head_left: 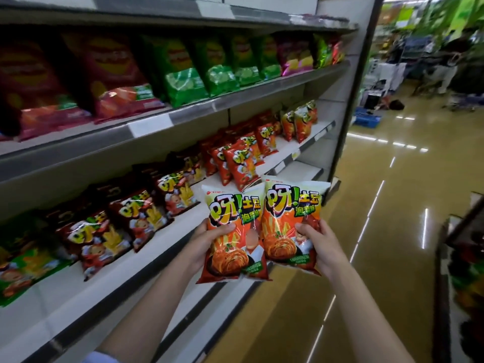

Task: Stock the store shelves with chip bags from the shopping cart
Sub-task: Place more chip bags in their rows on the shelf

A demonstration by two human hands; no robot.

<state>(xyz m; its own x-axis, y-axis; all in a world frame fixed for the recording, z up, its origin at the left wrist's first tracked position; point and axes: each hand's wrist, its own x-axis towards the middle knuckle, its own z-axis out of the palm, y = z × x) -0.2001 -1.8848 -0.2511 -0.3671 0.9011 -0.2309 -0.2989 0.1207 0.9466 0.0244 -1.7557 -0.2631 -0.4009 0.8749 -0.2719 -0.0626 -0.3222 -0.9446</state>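
Observation:
Two orange and cream chip bags are held upright side by side in front of the middle shelf (183,226). My left hand (207,239) grips the left bag (230,231) by its left side, thumb across the front. My right hand (317,242) grips the right bag (288,221) by its lower right side. Both bags hover just off the shelf's front edge, near a bare stretch of white shelf board. The shopping cart (461,271) shows at the right edge, with colourful bags inside, blurred.
The middle shelf holds dark red bags (138,213) at left and orange-red bags (241,163) further along. The upper shelf (183,113) carries red, green and pink bags. A glossy aisle floor (379,231) runs right; a blue crate (366,119) and a person stand far off.

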